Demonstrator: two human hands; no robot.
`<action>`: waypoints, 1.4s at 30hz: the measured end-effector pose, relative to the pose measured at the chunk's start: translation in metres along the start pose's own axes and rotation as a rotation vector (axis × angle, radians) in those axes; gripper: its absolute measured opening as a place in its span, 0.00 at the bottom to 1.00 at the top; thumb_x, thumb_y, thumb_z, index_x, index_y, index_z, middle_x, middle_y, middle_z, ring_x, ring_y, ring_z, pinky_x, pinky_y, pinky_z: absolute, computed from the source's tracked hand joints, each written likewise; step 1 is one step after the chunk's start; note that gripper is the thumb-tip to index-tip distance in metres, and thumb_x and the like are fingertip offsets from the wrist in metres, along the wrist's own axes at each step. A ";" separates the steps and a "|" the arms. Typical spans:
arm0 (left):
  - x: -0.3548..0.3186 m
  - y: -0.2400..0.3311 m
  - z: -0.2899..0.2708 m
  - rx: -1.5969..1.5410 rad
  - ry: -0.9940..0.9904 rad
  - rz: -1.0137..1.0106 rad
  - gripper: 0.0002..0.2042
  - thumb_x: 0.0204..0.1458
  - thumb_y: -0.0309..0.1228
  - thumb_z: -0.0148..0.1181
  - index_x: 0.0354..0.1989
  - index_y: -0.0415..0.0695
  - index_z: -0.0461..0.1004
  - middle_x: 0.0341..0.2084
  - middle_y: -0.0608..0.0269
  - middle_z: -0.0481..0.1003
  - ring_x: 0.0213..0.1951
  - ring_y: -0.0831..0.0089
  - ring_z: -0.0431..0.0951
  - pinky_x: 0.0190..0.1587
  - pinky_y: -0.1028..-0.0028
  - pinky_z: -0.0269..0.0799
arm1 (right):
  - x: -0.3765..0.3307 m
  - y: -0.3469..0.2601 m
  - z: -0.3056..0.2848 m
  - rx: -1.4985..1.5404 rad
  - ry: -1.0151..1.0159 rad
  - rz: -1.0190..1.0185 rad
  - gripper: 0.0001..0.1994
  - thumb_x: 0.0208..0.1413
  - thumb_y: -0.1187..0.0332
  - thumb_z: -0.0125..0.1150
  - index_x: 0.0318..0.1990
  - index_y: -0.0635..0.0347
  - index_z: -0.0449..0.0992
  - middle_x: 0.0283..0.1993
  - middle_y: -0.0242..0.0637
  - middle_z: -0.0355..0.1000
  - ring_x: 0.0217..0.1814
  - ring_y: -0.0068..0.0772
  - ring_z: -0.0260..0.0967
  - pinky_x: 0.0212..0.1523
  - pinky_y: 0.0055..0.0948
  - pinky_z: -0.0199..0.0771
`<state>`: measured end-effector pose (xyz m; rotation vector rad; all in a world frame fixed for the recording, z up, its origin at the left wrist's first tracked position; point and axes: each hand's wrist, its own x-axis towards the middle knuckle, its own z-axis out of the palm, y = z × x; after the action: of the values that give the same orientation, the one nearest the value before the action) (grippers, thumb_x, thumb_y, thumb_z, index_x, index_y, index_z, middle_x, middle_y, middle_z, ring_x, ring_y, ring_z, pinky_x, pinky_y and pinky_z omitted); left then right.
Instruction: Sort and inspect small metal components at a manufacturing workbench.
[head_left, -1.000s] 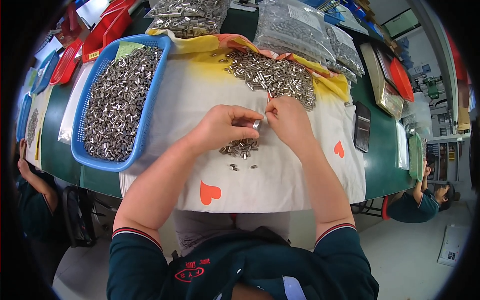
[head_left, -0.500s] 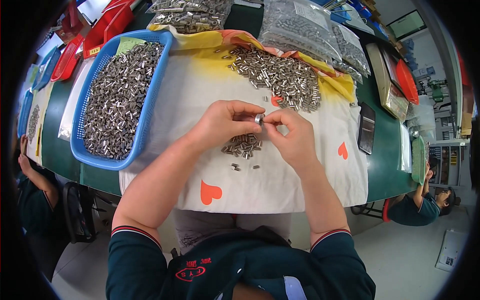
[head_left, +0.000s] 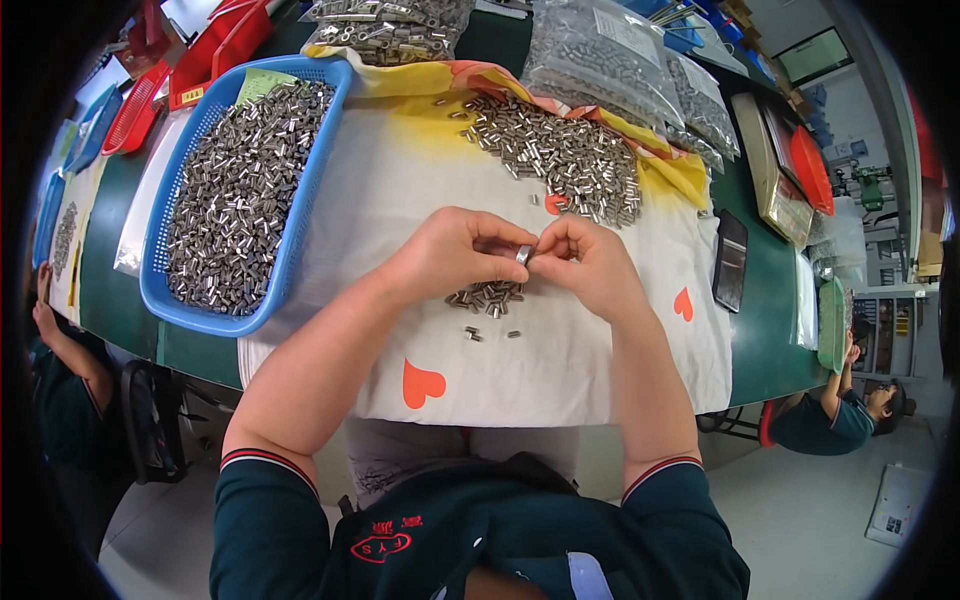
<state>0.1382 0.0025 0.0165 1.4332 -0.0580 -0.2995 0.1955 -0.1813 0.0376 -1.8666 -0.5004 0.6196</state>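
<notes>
Over the white cloth [head_left: 380,250], my left hand [head_left: 458,248] pinches a small shiny metal ring [head_left: 523,255] between thumb and fingers. My right hand [head_left: 588,262] meets it from the other side, its thumb and forefinger closed at the ring's edge; what they hold is hidden by the fingertips. Just below the hands lies a small heap of short metal cylinders [head_left: 490,298], with a few loose ones nearer me. Farther off spreads a larger pile of the same cylinders [head_left: 560,150].
At the left stands a blue basket [head_left: 326,150] filled with metal cylinders. Clear bags of metal parts [head_left: 600,55] line the back. A dark phone-like slab [head_left: 731,258] lies at the right on the green table [head_left: 690,340]. Other people sit at both sides.
Both hands have come slightly nearer to me, still together at the ring. My right fingers have curled in closer, and the ring is turned a little differently.
</notes>
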 end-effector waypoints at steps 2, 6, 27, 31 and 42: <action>0.001 -0.002 0.000 0.013 0.005 0.007 0.16 0.41 0.23 0.63 0.40 0.35 0.72 0.31 0.62 0.75 0.31 0.82 0.72 0.35 0.81 0.70 | 0.007 0.001 -0.011 0.010 -0.051 0.009 0.06 0.40 0.72 0.61 0.27 0.62 0.72 0.24 0.31 0.70 0.24 0.22 0.65 0.26 0.21 0.64; 0.000 0.004 -0.001 0.074 0.006 -0.029 0.15 0.41 0.23 0.62 0.40 0.36 0.73 0.29 0.65 0.75 0.31 0.83 0.72 0.35 0.82 0.69 | 0.032 -0.012 -0.006 -0.428 0.259 -0.049 0.08 0.41 0.68 0.61 0.26 0.62 0.73 0.22 0.37 0.69 0.23 0.31 0.66 0.26 0.27 0.65; 0.002 -0.003 -0.003 -0.089 0.014 -0.036 0.16 0.42 0.22 0.61 0.43 0.36 0.71 0.28 0.66 0.73 0.30 0.85 0.71 0.34 0.83 0.69 | -0.011 -0.016 0.010 -0.189 0.155 -0.208 0.04 0.41 0.78 0.57 0.27 0.63 0.72 0.26 0.31 0.69 0.28 0.21 0.66 0.31 0.20 0.66; 0.003 -0.004 0.000 -0.094 0.051 -0.042 0.16 0.42 0.22 0.62 0.42 0.36 0.71 0.28 0.66 0.73 0.30 0.84 0.71 0.34 0.83 0.69 | -0.011 -0.017 0.012 -0.248 0.161 -0.200 0.04 0.40 0.77 0.57 0.27 0.63 0.72 0.26 0.34 0.70 0.29 0.26 0.69 0.31 0.22 0.69; -0.001 0.000 0.002 0.056 -0.014 0.010 0.16 0.40 0.24 0.64 0.40 0.37 0.73 0.30 0.64 0.75 0.32 0.83 0.72 0.36 0.81 0.70 | -0.003 -0.002 0.001 -0.120 0.083 -0.120 0.06 0.40 0.73 0.61 0.26 0.63 0.70 0.21 0.30 0.67 0.22 0.21 0.63 0.26 0.23 0.64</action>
<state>0.1369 0.0007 0.0170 1.4857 -0.0854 -0.3012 0.1919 -0.1816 0.0400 -1.9507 -0.6012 0.4385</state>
